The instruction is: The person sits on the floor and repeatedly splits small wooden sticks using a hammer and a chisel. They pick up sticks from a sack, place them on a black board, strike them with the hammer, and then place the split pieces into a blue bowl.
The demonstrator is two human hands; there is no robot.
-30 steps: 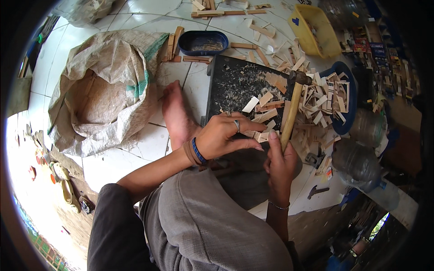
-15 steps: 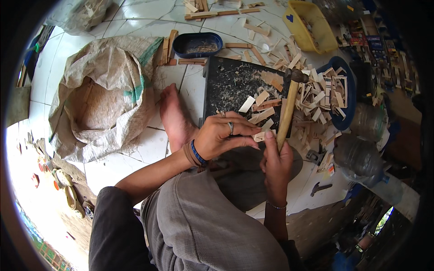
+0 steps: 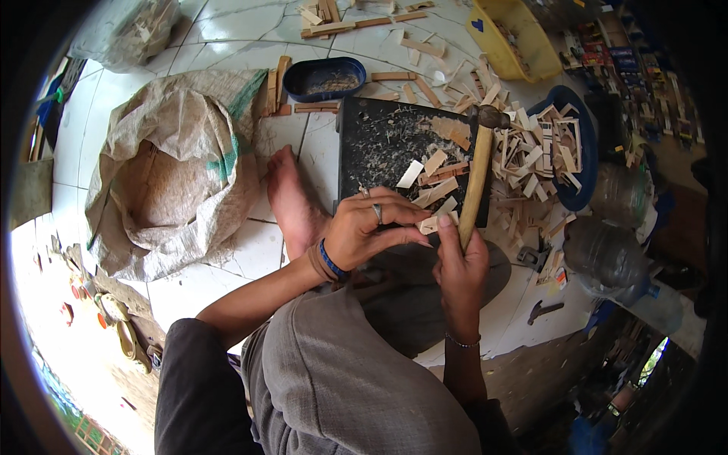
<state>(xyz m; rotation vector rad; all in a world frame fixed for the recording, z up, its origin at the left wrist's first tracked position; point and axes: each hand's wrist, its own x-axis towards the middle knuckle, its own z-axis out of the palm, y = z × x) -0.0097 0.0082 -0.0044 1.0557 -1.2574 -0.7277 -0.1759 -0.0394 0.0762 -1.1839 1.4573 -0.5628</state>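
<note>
Item: small pale wooden strip (image 3: 429,224), pinched in my left hand (image 3: 362,232) fingers, steadied on black board (image 3: 379,144); right hand (image 3: 460,267) fingers wrapped around wooden-handled hammer (image 3: 478,178) beside it.

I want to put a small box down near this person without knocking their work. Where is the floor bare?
Bare white tiles lie between the open sack and the bare foot. More show between the dark work board and the foot. Right of the hammer, wood pieces crowd everything.

Wood piece (image 3: 429,224) half under fingers (image 3: 394,220)
</note>
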